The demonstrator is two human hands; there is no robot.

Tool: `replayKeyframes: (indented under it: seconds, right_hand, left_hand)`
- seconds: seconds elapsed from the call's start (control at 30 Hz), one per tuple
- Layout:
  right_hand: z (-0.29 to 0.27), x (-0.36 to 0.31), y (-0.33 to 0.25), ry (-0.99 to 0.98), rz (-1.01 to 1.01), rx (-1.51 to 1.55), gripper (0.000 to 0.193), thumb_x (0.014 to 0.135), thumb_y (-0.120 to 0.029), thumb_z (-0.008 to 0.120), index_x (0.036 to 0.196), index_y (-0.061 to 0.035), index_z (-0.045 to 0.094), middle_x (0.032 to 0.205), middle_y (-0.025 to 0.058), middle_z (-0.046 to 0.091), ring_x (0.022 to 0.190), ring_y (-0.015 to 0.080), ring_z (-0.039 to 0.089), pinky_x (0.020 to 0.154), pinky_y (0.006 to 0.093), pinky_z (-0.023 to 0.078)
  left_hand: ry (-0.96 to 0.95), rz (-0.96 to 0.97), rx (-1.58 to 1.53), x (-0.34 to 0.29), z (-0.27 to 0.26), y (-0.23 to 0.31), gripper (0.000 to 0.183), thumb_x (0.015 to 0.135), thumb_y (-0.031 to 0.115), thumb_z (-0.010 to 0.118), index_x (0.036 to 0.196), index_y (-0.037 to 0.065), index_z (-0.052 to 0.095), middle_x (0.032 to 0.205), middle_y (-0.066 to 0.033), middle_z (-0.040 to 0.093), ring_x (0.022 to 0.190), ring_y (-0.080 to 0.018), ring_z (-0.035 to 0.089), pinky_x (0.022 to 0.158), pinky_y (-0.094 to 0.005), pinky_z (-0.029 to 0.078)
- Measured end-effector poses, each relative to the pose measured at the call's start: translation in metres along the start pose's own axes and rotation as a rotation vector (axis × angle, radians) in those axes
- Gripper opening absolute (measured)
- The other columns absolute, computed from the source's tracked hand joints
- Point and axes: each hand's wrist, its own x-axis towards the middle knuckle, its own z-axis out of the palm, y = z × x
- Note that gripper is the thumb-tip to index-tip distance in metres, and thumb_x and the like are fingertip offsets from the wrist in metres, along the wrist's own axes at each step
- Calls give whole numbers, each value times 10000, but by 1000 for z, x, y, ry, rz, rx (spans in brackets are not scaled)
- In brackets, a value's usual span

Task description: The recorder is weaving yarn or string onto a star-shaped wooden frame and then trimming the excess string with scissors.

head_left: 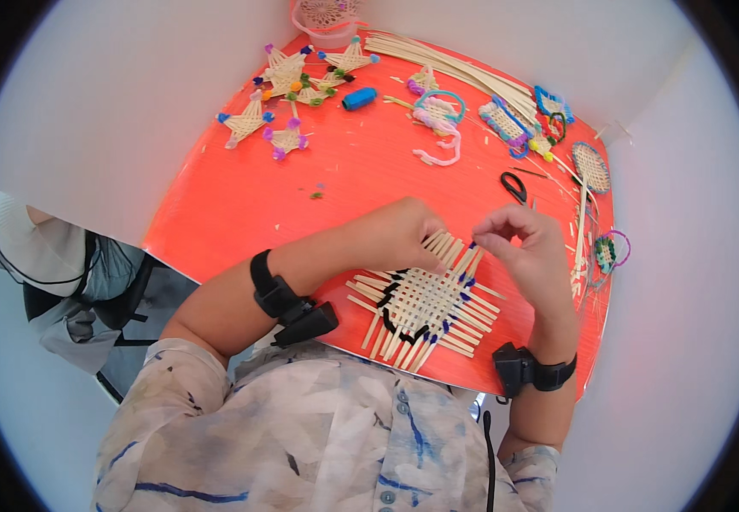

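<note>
A flat mat (429, 299) of pale strips woven crosswise lies at the table's near edge, its strip ends sticking out all round. Black yarn (388, 322) winds along its left and lower edge, dark blue yarn (465, 296) along its right. My left hand (412, 235) is closed on the mat's upper left, thumb and fingers around the strip ends. Just to the right, my right hand (523, 247) is closed in a pinch at the top right strips, where a bit of dark blue yarn shows at the fingertips. Its other fingers are curled.
Scissors (514, 188) with black handles lie beyond my right hand. Woven stars (284, 72), a blue spool (359, 99) and pink yarn (438, 115) sit farther back. Loose strips (463, 68) run along the back edge, near a pink basket (327, 26). White walls border the red table (241, 196).
</note>
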Motion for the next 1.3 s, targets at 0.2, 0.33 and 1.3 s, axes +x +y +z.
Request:
replayKeyframes:
  seconds: [0.2,0.33,1.3]
  right_hand:
    - [17,-4,-13,89,-260,-91,150,707,42,709,832,-31,669,766,60,653,747,158,614,697,273,475]
    - [11,-8,-1,196,-449,-254,169,683,27,737,810,-62,671,789,32,653,799,181,596,779,323,433]
    - [27,-13,-9,-100,-500,-454,155,741,-21,681,873,-86,635,887,23,626,843,244,538,803,361,377]
  left_hand:
    - [59,-38,-69,-2,2,-3,150,759,114,786,814,12,691,705,-33,680,622,-60,575,576,-274,460]
    - [75,-93,-77,-2,-1,0,143,774,98,775,870,15,710,764,-25,701,675,-63,606,623,-262,484]
    - [289,-59,-109,-4,-10,-2,195,776,130,766,900,-3,695,757,-49,700,673,-55,602,613,-283,487]
